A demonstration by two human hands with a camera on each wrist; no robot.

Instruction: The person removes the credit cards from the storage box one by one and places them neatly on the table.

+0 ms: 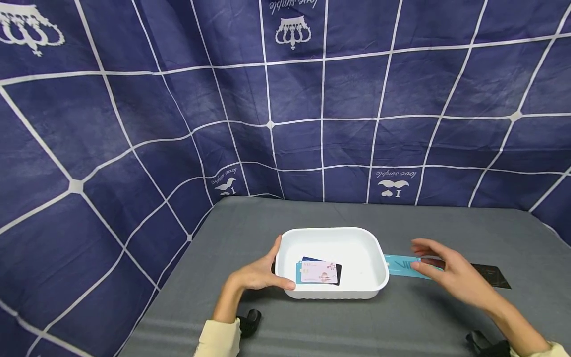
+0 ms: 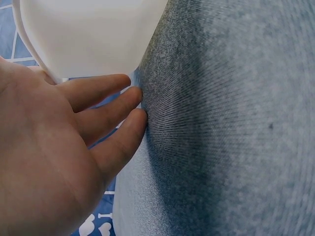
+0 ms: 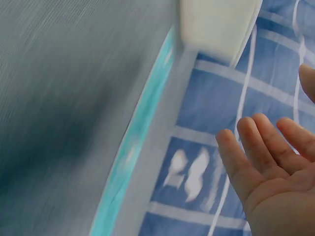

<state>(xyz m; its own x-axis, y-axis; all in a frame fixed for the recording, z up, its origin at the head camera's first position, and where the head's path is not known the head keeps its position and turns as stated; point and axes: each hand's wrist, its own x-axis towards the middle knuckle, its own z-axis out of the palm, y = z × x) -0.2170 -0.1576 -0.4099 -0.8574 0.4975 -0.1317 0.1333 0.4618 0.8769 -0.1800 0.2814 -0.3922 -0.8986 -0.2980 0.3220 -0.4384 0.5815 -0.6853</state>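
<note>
A white plastic basin [image 1: 332,293] sits on the grey-covered table. Inside lies a small overlapping pile of cards, with a pale pink VIP card [image 1: 319,272] on top and turquoise, dark blue and black edges showing beneath. My left hand [image 1: 260,271] rests against the basin's left end, thumb at the front corner and forefinger along the rim; its other fingers [image 2: 115,147] are extended low beside the wall. To the right of the basin, my right hand [image 1: 455,275] hovers with spread, relaxed fingers over a turquoise card [image 1: 398,265] lettered VIP, which it partly hides. Nothing shows between those fingers.
A black card [image 1: 492,275] lies on the table [image 1: 357,327] beyond my right hand, partly covered by it. Behind the table hangs a blue curtain [image 1: 348,144] with white lines. Dark straps [image 1: 250,322] circle both wrists.
</note>
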